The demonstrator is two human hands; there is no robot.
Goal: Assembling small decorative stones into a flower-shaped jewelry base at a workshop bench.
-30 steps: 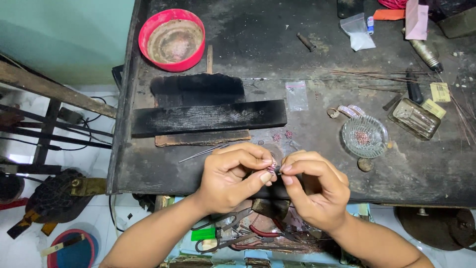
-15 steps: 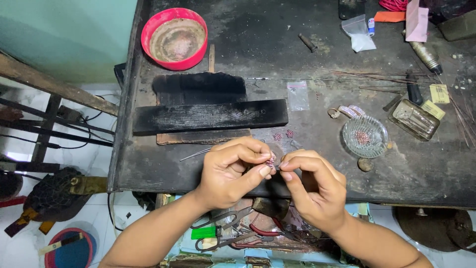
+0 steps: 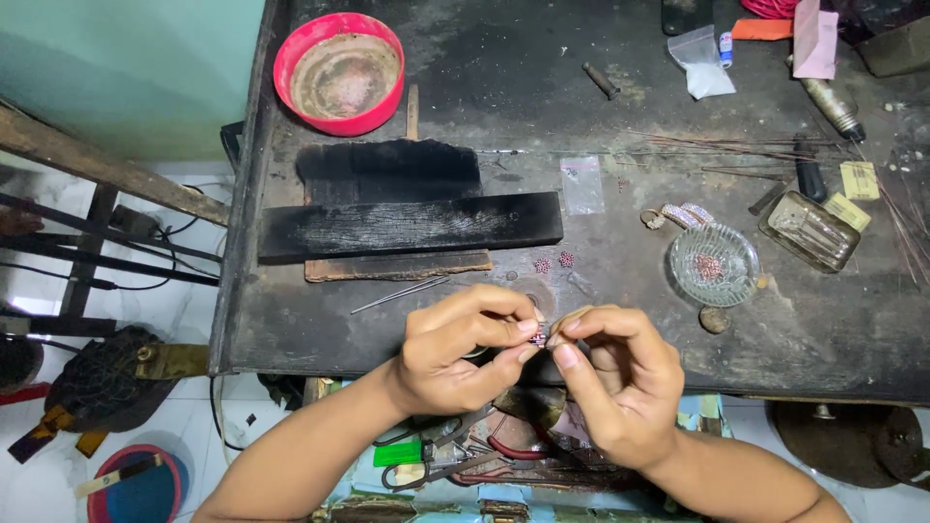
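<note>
I have my left hand (image 3: 455,351) and right hand (image 3: 615,378) pinched shut, fingertips meeting on a tiny beaded piece (image 3: 539,337) at the near edge of the dark, scuffed workbench (image 3: 620,242). It looks light, hard, slippery — best gripped by its sides. More beads sit in the ribbed glass dish (image 3: 715,263).

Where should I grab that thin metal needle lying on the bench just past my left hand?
Pinch the thin metal needle near its middle from straight above, fingertips either side across its length. It lies flat and bare on the dark bench, slanting between the charred wooden block and the left hand.
</note>
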